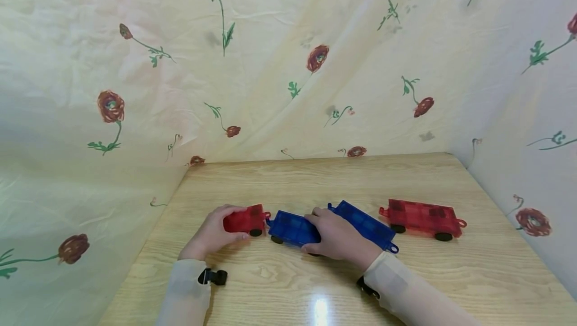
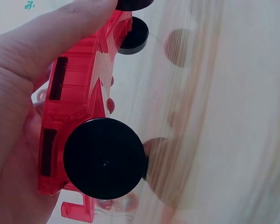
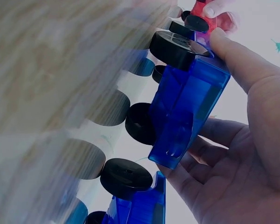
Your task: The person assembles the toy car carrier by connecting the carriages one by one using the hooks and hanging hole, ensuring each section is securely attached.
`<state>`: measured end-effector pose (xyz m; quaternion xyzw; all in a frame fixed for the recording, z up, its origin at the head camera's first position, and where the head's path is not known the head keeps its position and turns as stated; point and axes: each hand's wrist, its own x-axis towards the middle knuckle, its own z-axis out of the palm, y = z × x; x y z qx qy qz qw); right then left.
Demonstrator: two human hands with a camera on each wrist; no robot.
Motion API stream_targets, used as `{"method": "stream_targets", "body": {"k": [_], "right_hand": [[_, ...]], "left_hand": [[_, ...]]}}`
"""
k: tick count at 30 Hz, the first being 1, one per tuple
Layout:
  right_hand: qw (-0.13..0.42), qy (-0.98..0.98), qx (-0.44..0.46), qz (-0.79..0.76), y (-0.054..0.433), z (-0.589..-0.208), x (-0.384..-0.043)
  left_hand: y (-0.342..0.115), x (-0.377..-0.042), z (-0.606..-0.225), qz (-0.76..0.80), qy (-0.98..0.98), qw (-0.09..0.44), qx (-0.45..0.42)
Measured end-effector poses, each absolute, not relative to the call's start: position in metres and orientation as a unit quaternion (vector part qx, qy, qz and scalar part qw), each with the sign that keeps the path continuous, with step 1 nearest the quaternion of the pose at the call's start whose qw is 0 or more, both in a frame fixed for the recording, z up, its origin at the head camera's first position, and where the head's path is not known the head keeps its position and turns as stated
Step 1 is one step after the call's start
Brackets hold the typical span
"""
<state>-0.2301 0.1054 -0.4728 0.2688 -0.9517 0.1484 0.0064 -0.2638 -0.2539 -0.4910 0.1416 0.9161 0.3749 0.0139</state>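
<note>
Pinching between fingers (image 1: 231,209) and thumb (image 1: 240,236), left hand (image 1: 211,232) holds a red car (image 1: 247,220), right hand (image 1: 337,236) a blue wagon (image 1: 292,228).

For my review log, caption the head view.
Left hand grips red toy car, right hand blue car; second blue car, second red car farther right.

Wood-grain tabletop (image 1: 266,178) is seen across lower half of frame, bordered at back, L & R by cream cloth (image 1: 270,20). Cloth is printed w/ red poppy-like flowers (image 1: 318,58) & green leaves (image 1: 229,35), lightly creased upper ctr. White glare (image 1: 321,311) is reflected off tabletop, bottom ctr.
</note>
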Motion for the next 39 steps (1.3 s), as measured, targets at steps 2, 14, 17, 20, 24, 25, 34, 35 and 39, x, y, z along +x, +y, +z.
{"method": "stream_targets", "body": {"k": [2, 14, 17, 20, 24, 25, 34, 35, 39], "right_hand": [[0.006, -0.952, 0.267, 0.148, 0.1052, -0.4727, -0.23], [-0.004, -0.951, 0.266, 0.155, 0.1042, -0.4751, -0.2295], [-0.001, -0.952, 0.264, 0.154, 0.1044, -0.4749, -0.229], [0.003, -0.952, 0.265, 0.154, 0.1048, -0.4743, -0.2289], [0.004, -0.952, 0.265, 0.154, 0.1053, -0.4735, -0.229], [0.004, -0.952, 0.265, 0.155, 0.1054, -0.4733, -0.2289], [-0.002, -0.952, 0.265, 0.151, 0.1064, -0.4726, -0.2294], [-0.003, -0.952, 0.266, 0.151, 0.1064, -0.4728, -0.2294], [-0.005, -0.952, 0.269, 0.145, 0.1063, -0.4726, -0.2294]], "left_hand": [[-0.2543, -0.2641, -0.4913, 0.373, 0.917, 0.011, 0.143], [-0.2546, -0.259, -0.4904, 0.376, 0.916, 0.03, 0.139], [-0.2544, -0.2594, -0.4905, 0.379, 0.915, 0.03, 0.138], [-0.2558, -0.2596, -0.4898, 0.384, 0.913, 0.027, 0.134], [-0.2578, -0.2609, -0.4893, 0.375, 0.915, 0.024, 0.146], [-0.2577, -0.2614, -0.4895, 0.369, 0.917, 0.023, 0.151], [-0.2567, -0.2629, -0.4911, 0.34, 0.926, 0.016, 0.164], [-0.2566, -0.2626, -0.4908, 0.34, 0.926, 0.017, 0.164], [-0.2563, -0.2608, -0.488, 0.344, 0.923, 0.019, 0.169]]}}
